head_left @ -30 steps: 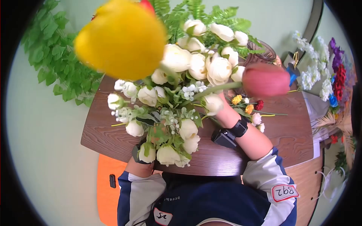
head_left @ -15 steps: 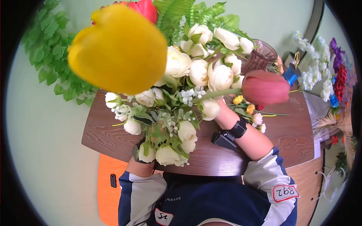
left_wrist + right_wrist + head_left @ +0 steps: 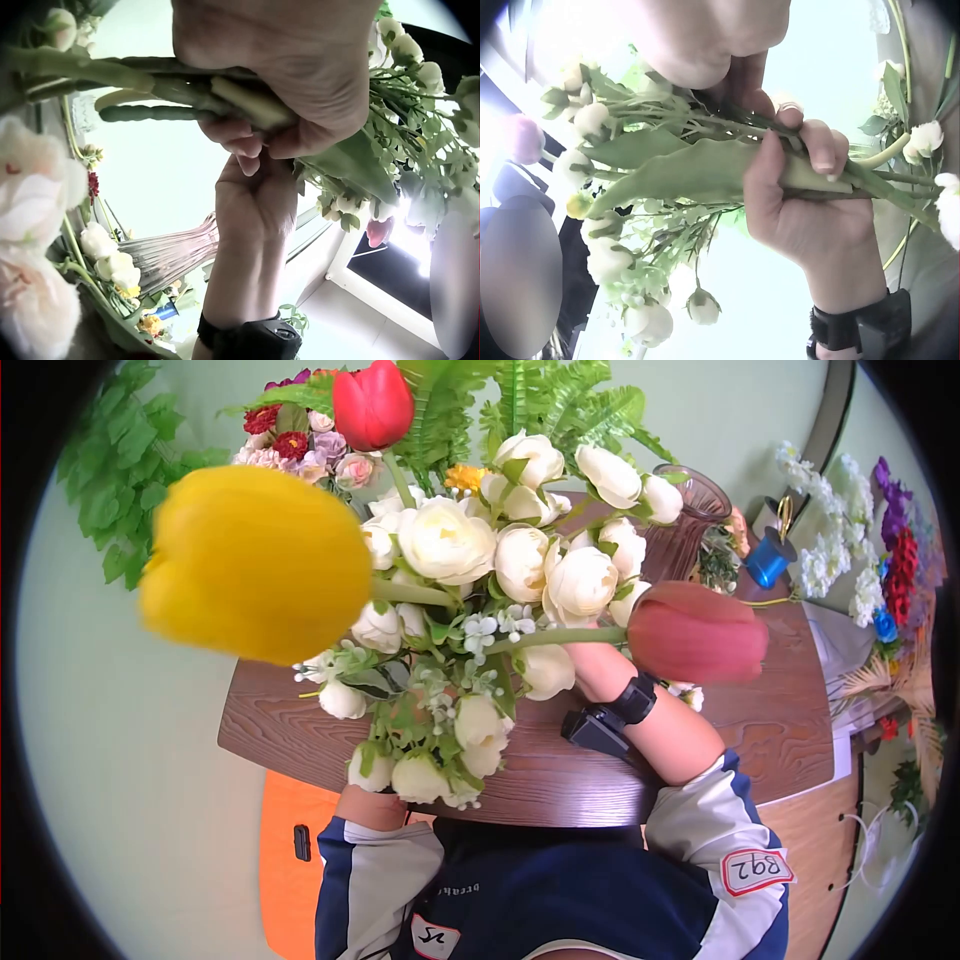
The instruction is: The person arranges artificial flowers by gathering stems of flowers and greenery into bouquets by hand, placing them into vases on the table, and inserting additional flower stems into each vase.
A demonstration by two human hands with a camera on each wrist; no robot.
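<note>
A large bouquet of artificial white roses [image 3: 448, 540] and green sprigs is held over the table. A yellow tulip [image 3: 255, 565], a pink tulip [image 3: 695, 632] and a red tulip [image 3: 372, 405] stick out of it. My left hand [image 3: 817, 202] wraps its fingers and thumb round the bundled stems [image 3: 172, 90] below the flower heads. From the other side my right hand [image 3: 720, 45] pinches at the stems, its fingertips close by the left fingers. In the head view the blooms hide most of both hands.
On the wooden table [image 3: 560, 785] a ribbed glass vase [image 3: 680, 525] stands behind the bouquet, with a blue spool [image 3: 768, 560] to its right. Green ferns [image 3: 590, 410] and mixed flowers [image 3: 290, 445] rise at the back. More flowers [image 3: 900, 560] line the right side.
The bouquet has tilted and turned: the yellow tulip swung down and left, and the pink one sank slightly. The red tulip and the mixed flowers behind came into fuller view. Both forearms barely moved.
</note>
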